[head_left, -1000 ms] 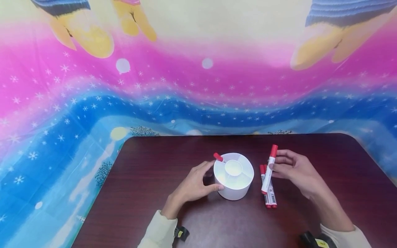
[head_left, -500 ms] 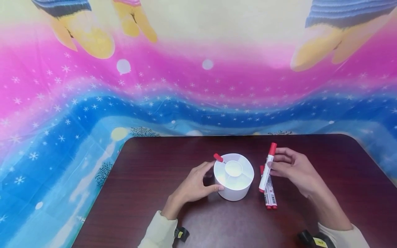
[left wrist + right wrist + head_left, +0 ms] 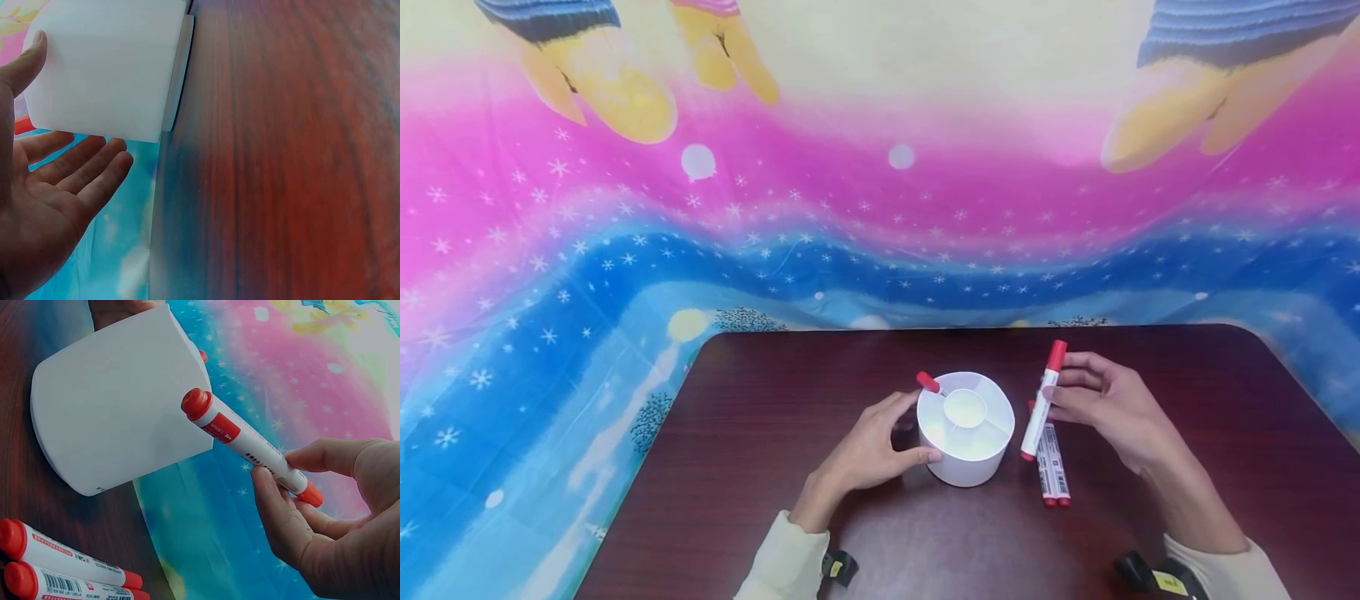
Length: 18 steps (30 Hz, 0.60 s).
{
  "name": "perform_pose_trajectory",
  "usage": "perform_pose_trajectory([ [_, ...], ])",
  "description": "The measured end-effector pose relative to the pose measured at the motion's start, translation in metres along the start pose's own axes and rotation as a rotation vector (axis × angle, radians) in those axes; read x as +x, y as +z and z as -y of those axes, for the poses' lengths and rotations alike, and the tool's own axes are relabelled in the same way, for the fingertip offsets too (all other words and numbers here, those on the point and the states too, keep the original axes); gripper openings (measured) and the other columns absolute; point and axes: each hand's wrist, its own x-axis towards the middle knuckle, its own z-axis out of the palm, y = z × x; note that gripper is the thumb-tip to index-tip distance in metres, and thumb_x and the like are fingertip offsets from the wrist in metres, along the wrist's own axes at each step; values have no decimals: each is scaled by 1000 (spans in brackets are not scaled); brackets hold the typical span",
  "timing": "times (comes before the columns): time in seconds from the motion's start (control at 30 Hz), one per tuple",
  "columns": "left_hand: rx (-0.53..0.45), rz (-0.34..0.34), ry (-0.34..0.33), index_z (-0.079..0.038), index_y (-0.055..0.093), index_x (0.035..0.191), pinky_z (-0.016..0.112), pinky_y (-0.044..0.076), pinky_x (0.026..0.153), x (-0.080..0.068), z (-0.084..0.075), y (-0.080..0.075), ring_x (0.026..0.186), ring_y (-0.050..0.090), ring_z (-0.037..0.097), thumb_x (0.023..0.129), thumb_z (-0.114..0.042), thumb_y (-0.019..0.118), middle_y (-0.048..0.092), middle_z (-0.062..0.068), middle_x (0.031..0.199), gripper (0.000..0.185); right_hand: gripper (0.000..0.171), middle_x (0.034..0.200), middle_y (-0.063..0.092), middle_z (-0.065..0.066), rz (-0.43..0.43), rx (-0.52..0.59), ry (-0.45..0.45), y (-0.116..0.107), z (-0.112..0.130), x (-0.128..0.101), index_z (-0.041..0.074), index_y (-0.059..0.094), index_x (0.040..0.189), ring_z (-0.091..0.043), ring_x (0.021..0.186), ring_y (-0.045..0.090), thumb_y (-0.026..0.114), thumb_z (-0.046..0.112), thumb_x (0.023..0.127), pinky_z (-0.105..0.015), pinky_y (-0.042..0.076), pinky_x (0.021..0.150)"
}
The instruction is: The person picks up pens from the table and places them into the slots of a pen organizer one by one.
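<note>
A white round pen holder (image 3: pixel 967 465) with inner compartments stands upright on the table. My left hand (image 3: pixel 874 446) holds its left side, thumb at the front and fingers toward the back; in the left wrist view the thumb and fingertips meet its wall (image 3: pixel 106 69). The red cap of one marker (image 3: pixel 928 381) pokes out of a rear-left compartment, leaning outward. To the right of the holder, my right hand (image 3: pixel 1112 408) pinches a red-and-white marker (image 3: pixel 247 444) between thumb and fingers. That marker is tilted, its lower end close to the holder's right side.
Two more red-and-white markers (image 3: pixel 1054 475) lie side by side on the dark wooden table (image 3: pixel 760 417), below the held one. A colourful printed cloth (image 3: pixel 850 208) hangs behind the table's far edge. Each wrist wears a black strapped device.
My right hand has moved slightly left and up with the marker, bringing it nearer the holder and off the two lying markers. My left hand and the holder have stayed put.
</note>
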Motion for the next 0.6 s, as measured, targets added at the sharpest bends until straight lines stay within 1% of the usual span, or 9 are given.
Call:
perform_pose_trajectory([
  [0.2,-5,1,0,-30,46,162,33,58,110,-1,0,0,129,65,15,88,-52,86,63,-6,148,87,65,113,69,2,-16,-45,7,2,3,1,-6,41,154,-10,95,77,75,11,101,-31,67,85],
  [0.5,11,-9,23,-28,47,162,35,60,108,-1,-1,-1,126,68,18,89,-53,85,65,-3,143,86,62,110,69,5,-16,-19,-14,5,9,3,-7,42,150,-10,94,76,75,9,100,-28,67,84],
  [0.6,11,-8,17,-29,47,162,34,60,108,0,-1,-1,126,67,17,89,-53,86,65,-4,143,87,63,112,69,5,-21,-26,-10,6,11,4,-6,42,151,-10,95,76,76,11,101,-29,67,85],
])
